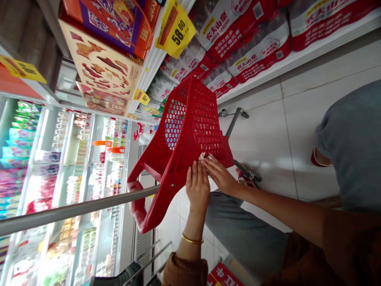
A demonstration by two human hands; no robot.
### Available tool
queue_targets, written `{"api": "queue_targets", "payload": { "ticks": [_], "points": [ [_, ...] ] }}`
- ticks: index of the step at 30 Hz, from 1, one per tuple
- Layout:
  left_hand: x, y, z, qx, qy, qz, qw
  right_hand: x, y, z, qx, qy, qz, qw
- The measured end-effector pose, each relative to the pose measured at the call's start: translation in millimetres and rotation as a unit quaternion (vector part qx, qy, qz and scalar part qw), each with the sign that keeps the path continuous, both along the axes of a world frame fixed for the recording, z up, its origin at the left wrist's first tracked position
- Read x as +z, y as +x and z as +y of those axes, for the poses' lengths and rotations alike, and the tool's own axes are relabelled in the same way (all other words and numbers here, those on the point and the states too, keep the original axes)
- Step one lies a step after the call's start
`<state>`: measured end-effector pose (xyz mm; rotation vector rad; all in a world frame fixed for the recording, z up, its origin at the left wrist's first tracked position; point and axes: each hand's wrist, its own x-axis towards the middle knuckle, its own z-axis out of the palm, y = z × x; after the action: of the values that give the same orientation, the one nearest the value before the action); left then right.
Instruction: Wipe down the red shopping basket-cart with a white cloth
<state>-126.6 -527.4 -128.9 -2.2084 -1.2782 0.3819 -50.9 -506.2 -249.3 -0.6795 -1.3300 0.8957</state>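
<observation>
A red plastic shopping basket cart [184, 159] with perforated walls and a grey metal pole [80, 208] takes up the middle of the view, which is turned sideways. My left hand [198, 184], with a gold bangle at the wrist, lies on the cart's red side, fingers stretched out and held together. Close beside it, my right hand [222, 174] presses a crumpled whitish wad [205, 156], like a tissue or cloth, against the cart near the edge of the perforated part. Its fingers partly cover the wad.
Packs of red-labelled bottled water [258, 51] line a low shelf. Boxes [104, 63] and a yellow price tag [177, 31] are nearby. Stocked shelves [68, 159] stand at left. Cart wheels [244, 114] rest on the tiled floor [264, 143] near my jeans-clad legs [238, 226].
</observation>
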Motion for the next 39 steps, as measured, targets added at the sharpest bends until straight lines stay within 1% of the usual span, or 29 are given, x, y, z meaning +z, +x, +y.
{"api": "queue_targets", "payload": {
  "ticks": [3,6,11,14,15,17,20,22,25,28,30,32,35,37,39],
  "points": [
    [-8.8,-1,-1,0.005,-0.007,-0.012,1.0,-16.2,-2,-1,-0.001,0.013,-0.007,1.0],
    [-14.8,-2,-2,0.01,-0.008,-0.028,1.0,-28.9,-1,-2,-0.005,0.023,-0.029,0.999],
    [-18.0,-3,-1,0.007,0.007,-0.035,0.999,-50.9,7,-5,-0.028,0.028,-0.074,0.996],
    [-19.1,-3,-1,0.007,0.019,-0.02,1.0,-58.3,19,-3,-0.053,0.019,-0.072,0.996],
    [-19.5,-3,-1,0.007,0.022,-0.013,1.0,-58.1,23,0,-0.051,0.015,-0.067,0.996],
    [-20.2,-3,-1,0.005,0.027,0.0,1.0,-53.4,30,8,-0.025,0.007,-0.055,0.998],
    [-20.5,-3,-1,0.0,0.032,0.009,0.999,-40.0,32,25,0.008,-0.012,-0.046,0.999],
    [-20.2,-2,0,0.0,0.036,0.01,0.999,-32.6,29,36,-0.004,-0.027,-0.042,0.999],
    [-19.1,-1,0,0.002,0.037,0.011,0.999,-30.0,24,44,-0.06,-0.057,-0.02,0.996],
    [-18.0,0,-1,0.005,0.036,0.01,0.999,-32.5,23,40,-0.099,-0.098,0.003,0.99],
    [-17.6,2,-1,0.01,0.036,0.006,0.999,-32.4,22,33,-0.093,-0.123,0.02,0.988],
    [-17.5,3,-1,0.014,0.035,-0.002,0.999,-30.4,18,26,-0.07,-0.137,0.03,0.988],
    [-17.4,5,-1,0.017,0.039,-0.008,0.999,-28.8,7,24,-0.051,-0.141,0.005,0.989],
    [-17.4,6,0,0.013,0.048,-0.005,0.999,-30.3,0,26,-0.055,-0.134,-0.013,0.989],
    [-17.8,8,0,0.014,0.054,-0.003,0.998,-31.7,-4,26,-0.066,-0.126,-0.009,0.99]
  ]
}}
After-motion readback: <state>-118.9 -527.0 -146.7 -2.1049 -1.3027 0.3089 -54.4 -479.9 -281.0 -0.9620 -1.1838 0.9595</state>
